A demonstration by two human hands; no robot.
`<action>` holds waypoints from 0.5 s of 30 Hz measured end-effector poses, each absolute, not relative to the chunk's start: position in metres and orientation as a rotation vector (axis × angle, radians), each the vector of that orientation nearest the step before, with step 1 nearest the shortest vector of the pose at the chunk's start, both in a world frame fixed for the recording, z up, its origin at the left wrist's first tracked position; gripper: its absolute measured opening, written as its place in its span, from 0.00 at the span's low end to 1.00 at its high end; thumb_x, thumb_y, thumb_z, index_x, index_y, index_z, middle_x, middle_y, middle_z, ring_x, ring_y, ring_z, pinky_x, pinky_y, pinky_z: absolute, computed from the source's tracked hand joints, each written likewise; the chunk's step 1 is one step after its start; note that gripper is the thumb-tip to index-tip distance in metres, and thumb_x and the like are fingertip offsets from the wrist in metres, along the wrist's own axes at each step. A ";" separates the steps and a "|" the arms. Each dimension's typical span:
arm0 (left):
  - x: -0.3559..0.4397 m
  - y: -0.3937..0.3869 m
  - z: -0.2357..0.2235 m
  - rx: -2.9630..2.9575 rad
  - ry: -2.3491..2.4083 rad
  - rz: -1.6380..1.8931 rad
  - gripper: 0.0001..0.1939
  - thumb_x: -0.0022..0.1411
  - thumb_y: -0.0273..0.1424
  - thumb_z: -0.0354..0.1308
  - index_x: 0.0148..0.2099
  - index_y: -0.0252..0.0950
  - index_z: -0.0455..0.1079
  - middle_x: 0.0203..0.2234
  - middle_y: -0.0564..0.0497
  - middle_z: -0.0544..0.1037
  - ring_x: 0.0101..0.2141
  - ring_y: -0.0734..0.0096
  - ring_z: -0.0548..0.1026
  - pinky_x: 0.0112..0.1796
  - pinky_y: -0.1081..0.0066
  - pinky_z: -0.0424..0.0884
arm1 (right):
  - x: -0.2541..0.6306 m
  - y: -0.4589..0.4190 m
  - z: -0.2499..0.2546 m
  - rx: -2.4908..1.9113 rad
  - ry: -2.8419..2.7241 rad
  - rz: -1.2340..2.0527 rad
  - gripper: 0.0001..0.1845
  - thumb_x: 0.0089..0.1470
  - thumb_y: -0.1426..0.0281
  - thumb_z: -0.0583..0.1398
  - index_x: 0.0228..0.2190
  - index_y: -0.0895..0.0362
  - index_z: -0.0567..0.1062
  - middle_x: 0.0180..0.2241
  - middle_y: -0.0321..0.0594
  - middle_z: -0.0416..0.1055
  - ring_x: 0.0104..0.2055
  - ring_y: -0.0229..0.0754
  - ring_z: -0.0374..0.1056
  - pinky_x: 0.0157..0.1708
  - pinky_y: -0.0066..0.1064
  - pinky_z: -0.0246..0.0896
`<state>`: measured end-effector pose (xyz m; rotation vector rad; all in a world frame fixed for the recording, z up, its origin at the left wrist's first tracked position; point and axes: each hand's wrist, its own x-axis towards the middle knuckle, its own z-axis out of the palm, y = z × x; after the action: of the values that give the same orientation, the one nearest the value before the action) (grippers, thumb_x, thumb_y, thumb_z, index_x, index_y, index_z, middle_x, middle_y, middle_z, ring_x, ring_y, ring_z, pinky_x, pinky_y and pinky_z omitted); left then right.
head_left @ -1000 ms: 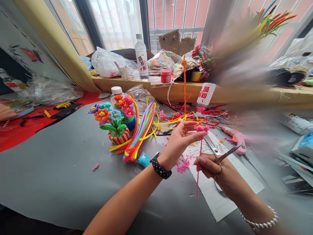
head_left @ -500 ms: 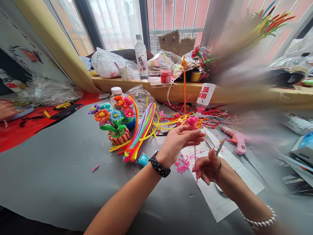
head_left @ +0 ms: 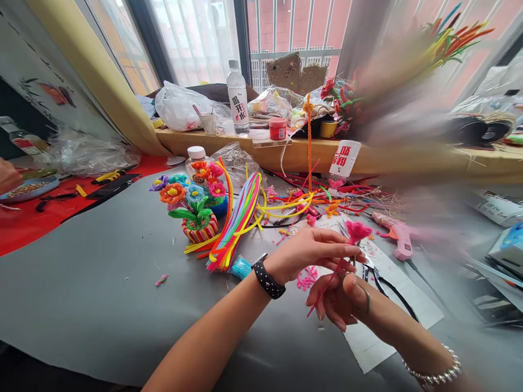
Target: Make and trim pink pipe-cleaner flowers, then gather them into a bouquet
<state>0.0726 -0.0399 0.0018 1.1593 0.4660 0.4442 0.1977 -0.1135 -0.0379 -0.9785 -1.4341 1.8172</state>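
Note:
My left hand (head_left: 322,251) pinches a pink fuzzy pipe-cleaner flower (head_left: 358,231) just under its bloom. The flower's thin pink stem (head_left: 327,286) slants down and left past the fingers of my right hand (head_left: 343,302). In my right hand are small scissors, with a handle loop round the thumb; the narrow blade (head_left: 354,262) points up near the flower's base, mostly hidden by fingers. Larger black-handled scissors (head_left: 382,280) lie on a white paper sheet (head_left: 368,348) behind my right wrist. Pink fuzz clippings (head_left: 306,277) are scattered beside my hands.
A bundle of coloured pipe cleaners (head_left: 237,223) and a striped pot (head_left: 200,227) of fuzzy flowers stand left. A pink glue gun (head_left: 398,234) lies right, its cord trailing. Loose stems and a tilted bottle (head_left: 343,160) lie behind. Another person's hand (head_left: 8,177) shows far left.
My left hand has moved right and slightly down with the pink flower, which now tips rightward. My right hand has shifted slightly left and down, bringing the small scissors close to the flower's base.

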 end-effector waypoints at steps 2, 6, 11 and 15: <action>0.072 -0.040 0.003 1.158 0.462 0.445 0.12 0.45 0.36 0.61 0.28 0.31 0.70 0.30 0.47 0.75 0.24 0.79 0.69 0.32 0.73 0.65 | 0.198 -0.114 -0.034 -0.917 -1.414 1.848 0.36 0.43 0.42 0.48 0.32 0.63 0.72 0.25 0.41 0.66 0.19 0.31 0.55 0.18 0.23 0.42; 0.070 -0.039 0.004 1.121 0.453 0.415 0.10 0.46 0.35 0.60 0.27 0.32 0.70 0.28 0.49 0.75 0.25 0.79 0.70 0.33 0.74 0.65 | 0.201 -0.115 -0.033 -0.778 -1.439 1.954 0.35 0.43 0.44 0.51 0.37 0.62 0.71 0.31 0.45 0.67 0.24 0.34 0.59 0.20 0.24 0.47; 0.067 -0.037 0.005 1.074 0.439 0.410 0.08 0.47 0.33 0.60 0.28 0.32 0.70 0.29 0.49 0.75 0.24 0.81 0.69 0.31 0.77 0.65 | 0.203 -0.116 -0.034 -0.659 -1.389 2.056 0.40 0.40 0.41 0.50 0.42 0.61 0.69 0.36 0.48 0.67 0.26 0.36 0.60 0.22 0.26 0.50; 0.065 -0.034 0.005 1.020 0.460 0.478 0.09 0.46 0.33 0.61 0.28 0.32 0.71 0.27 0.49 0.75 0.24 0.81 0.69 0.30 0.77 0.64 | 0.201 -0.113 -0.032 -0.924 -1.464 1.731 0.35 0.42 0.43 0.50 0.35 0.60 0.72 0.28 0.42 0.67 0.24 0.35 0.57 0.23 0.27 0.51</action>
<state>0.0654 -0.0337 0.0047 1.0204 0.4600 0.4776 0.2006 -0.1128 -0.0318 -0.9240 -1.4641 1.7310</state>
